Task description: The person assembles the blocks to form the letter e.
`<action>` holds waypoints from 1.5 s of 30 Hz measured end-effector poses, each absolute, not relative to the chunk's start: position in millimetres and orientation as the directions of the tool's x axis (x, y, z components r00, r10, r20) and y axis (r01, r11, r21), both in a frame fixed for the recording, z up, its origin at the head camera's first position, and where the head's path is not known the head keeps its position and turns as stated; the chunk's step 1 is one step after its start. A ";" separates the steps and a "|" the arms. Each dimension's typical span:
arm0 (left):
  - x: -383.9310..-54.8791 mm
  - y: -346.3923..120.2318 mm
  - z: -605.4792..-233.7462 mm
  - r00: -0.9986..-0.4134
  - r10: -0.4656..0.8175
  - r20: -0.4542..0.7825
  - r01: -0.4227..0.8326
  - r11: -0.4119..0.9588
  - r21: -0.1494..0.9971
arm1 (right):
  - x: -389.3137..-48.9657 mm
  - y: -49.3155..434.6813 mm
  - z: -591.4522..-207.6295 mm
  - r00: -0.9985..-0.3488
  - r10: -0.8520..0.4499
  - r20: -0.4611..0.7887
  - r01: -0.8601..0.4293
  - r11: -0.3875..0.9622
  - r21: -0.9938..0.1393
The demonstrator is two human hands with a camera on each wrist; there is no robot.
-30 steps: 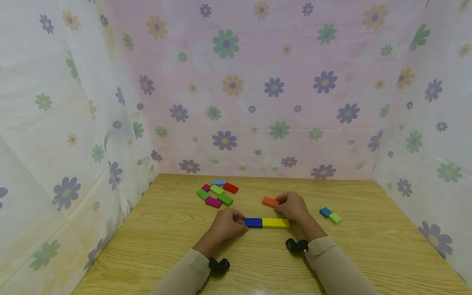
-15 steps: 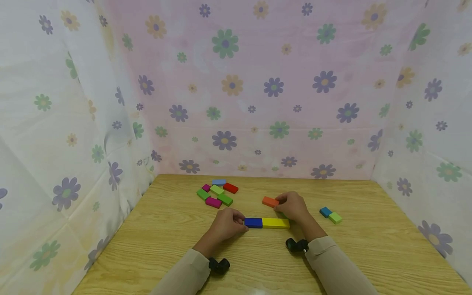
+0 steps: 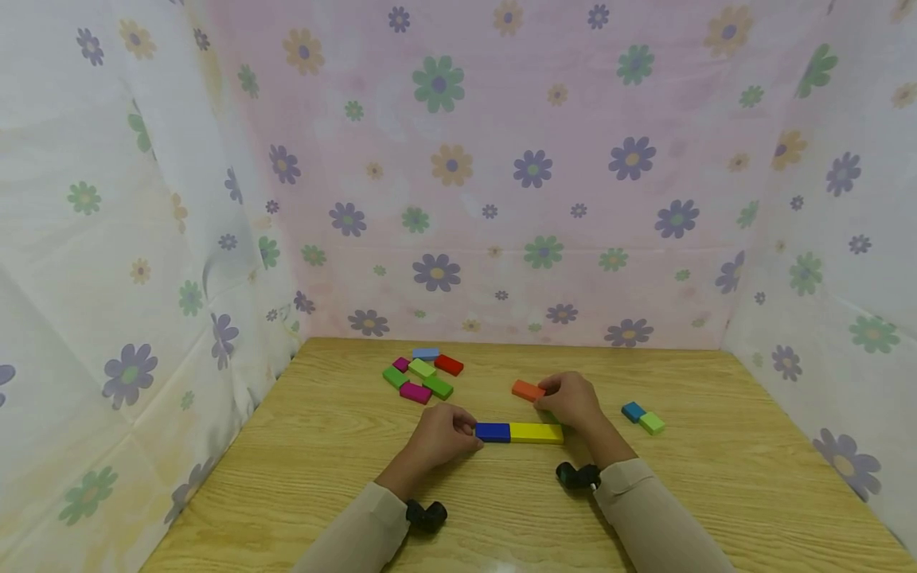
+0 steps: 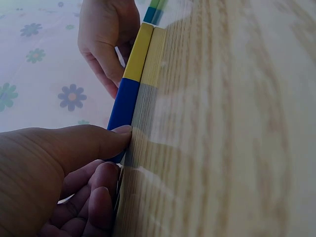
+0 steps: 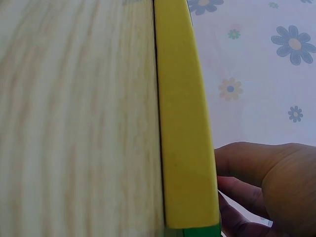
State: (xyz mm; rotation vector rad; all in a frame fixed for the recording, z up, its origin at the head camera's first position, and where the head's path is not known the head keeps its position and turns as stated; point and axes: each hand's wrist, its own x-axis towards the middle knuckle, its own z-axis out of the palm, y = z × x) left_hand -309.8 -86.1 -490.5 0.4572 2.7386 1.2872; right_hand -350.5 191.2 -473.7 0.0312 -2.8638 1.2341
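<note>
On the wooden table, a dark blue block (image 3: 493,432) and a longer yellow block (image 3: 536,433) lie end to end in a row. My left hand (image 3: 442,435) pinches the blue block's left end between thumb and fingers, as the left wrist view confirms. Behind the yellow block, my right hand (image 3: 571,399) holds the right end of an orange block (image 3: 527,390) in its fingertips. That block is out of sight in the right wrist view, where the yellow block (image 5: 186,123) hides part of the right fingers. A strip of green (image 5: 202,231) shows by the yellow block's end there.
Several blocks lie grouped at the back left, among them a red block (image 3: 449,364), a light blue block (image 3: 426,354) and a magenta block (image 3: 415,392). To the right of my right hand, a teal block (image 3: 634,411) touches a lime block (image 3: 651,422). Flowered cloth (image 3: 501,239) encloses the table.
The orange block and my right fingertips have shifted very slightly to the right. My left hand and the blue and yellow row stay in place.
</note>
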 end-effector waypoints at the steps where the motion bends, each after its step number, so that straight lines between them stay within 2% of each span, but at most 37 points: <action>1: -309.5 -86.2 -490.5 -0.951 0.303 0.056 0.237 0.601 0.764 | -350.3 191.4 -473.6 -1.000 -0.009 0.029 -0.027 0.685 -0.728; 45: -309.4 -87.5 -491.0 -0.950 0.307 0.055 0.239 0.602 0.762 | -350.8 193.7 -469.4 -1.000 -0.014 -0.008 -0.004 0.692 -0.722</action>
